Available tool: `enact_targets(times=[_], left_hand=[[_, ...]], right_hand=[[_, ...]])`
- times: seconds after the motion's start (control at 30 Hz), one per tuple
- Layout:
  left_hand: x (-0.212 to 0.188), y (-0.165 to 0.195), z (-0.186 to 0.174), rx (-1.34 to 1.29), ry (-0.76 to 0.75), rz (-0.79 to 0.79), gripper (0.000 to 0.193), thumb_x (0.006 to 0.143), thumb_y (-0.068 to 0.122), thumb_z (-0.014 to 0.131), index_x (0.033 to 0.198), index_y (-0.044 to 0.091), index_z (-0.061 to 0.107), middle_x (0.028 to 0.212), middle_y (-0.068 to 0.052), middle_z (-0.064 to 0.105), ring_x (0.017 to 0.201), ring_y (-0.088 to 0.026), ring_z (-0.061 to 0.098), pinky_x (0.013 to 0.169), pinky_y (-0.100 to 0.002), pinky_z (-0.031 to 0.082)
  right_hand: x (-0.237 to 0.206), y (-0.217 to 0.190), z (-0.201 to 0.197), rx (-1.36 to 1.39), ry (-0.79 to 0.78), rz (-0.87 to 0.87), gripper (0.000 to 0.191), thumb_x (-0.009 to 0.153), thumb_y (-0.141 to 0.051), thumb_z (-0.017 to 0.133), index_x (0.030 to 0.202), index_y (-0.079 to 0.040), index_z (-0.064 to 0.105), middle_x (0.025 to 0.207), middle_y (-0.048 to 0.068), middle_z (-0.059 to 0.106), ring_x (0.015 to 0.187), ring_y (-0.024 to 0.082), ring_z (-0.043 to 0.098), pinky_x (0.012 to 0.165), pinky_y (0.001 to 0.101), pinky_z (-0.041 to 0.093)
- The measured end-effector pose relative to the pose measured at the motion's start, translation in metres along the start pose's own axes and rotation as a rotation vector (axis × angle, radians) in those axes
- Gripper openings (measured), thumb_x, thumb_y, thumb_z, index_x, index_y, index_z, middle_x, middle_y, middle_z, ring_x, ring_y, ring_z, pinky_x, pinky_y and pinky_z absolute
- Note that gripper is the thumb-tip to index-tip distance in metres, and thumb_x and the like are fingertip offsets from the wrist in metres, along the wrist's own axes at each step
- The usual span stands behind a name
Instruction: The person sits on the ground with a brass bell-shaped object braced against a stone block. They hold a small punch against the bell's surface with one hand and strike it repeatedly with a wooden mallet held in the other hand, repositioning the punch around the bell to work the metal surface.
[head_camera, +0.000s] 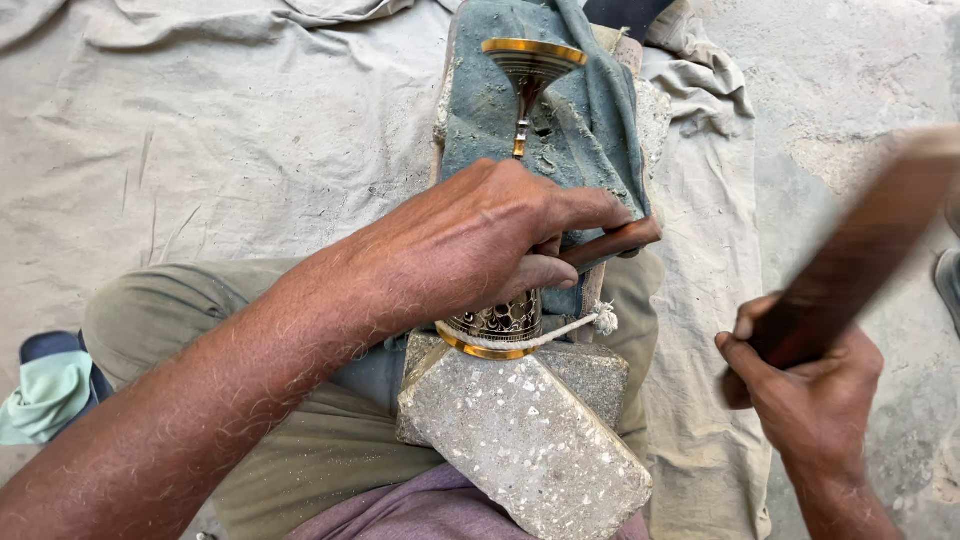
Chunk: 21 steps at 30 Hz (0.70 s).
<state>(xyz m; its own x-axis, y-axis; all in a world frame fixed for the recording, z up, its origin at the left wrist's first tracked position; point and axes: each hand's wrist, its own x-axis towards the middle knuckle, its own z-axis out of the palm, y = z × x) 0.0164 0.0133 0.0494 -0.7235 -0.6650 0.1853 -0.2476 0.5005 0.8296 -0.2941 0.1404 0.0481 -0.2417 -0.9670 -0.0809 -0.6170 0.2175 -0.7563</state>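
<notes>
Gripping brass goblet (515, 180), left hand (480, 240), wooden mallet (860, 250) raised

Floor-level metalcraft workshop, likely outdoors or in a bare yard: rough concrete floor (860, 90) covered by dusty canvas sheet (230, 130), speckled stone block (525, 440) as work rest, gritty blue rag (590, 120), engraved brass goblet (520, 190) being tooled.

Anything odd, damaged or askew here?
Nothing looks damaged. The brass goblet lies on its side on a dusty blue cloth, its base against a stone block. Left hand holds a tool; right hand a blurred wooden bat.
</notes>
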Motion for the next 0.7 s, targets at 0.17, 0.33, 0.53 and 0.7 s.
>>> enact_targets(times=[0.17, 0.33, 0.53, 0.7], left_hand=[[0.003, 0.0, 0.0, 0.004, -0.021, -0.004, 0.049, 0.08, 0.016, 0.083, 0.127, 0.016, 0.068, 0.091, -0.008, 0.08, 0.076, -0.023, 0.078, 0.066, -0.042, 0.059], [0.005, 0.0, -0.001, 0.003, -0.035, -0.018, 0.057, 0.074, 0.02, 0.086, 0.128, 0.016, 0.068, 0.094, -0.008, 0.08, 0.078, -0.024, 0.078, 0.065, -0.042, 0.059], [0.004, -0.003, -0.004, -0.027, -0.034, 0.036, 0.059, 0.075, 0.016, 0.086, 0.13, 0.011, 0.067, 0.101, -0.011, 0.079, 0.082, -0.029, 0.077, 0.067, -0.044, 0.058], [0.008, -0.007, -0.001, -0.004, -0.015, 0.118, 0.059, 0.075, 0.016, 0.085, 0.13, 0.008, 0.067, 0.103, -0.013, 0.079, 0.084, -0.03, 0.077, 0.069, -0.044, 0.058]], right_hand=[[-0.003, 0.01, -0.003, -0.221, 0.007, 0.019, 0.022, 0.082, 0.005, 0.08, 0.098, -0.005, 0.067, 0.083, 0.006, 0.069, 0.07, 0.015, 0.068, 0.059, 0.0325, 0.056], [-0.008, 0.019, -0.008, -0.24, -0.014, -0.069, 0.022, 0.082, 0.005, 0.079, 0.098, -0.005, 0.067, 0.089, 0.007, 0.072, 0.081, 0.014, 0.07, 0.073, 0.0309, 0.059], [-0.012, 0.023, -0.004, -0.143, 0.038, -0.034, 0.019, 0.086, 0.006, 0.077, 0.098, -0.005, 0.067, 0.092, 0.007, 0.072, 0.078, 0.016, 0.071, 0.07, 0.0326, 0.062], [-0.014, 0.018, 0.0, 0.032, 0.075, 0.073, 0.018, 0.084, 0.003, 0.073, 0.098, -0.005, 0.066, 0.089, 0.006, 0.071, 0.07, 0.015, 0.073, 0.055, 0.0322, 0.062]])
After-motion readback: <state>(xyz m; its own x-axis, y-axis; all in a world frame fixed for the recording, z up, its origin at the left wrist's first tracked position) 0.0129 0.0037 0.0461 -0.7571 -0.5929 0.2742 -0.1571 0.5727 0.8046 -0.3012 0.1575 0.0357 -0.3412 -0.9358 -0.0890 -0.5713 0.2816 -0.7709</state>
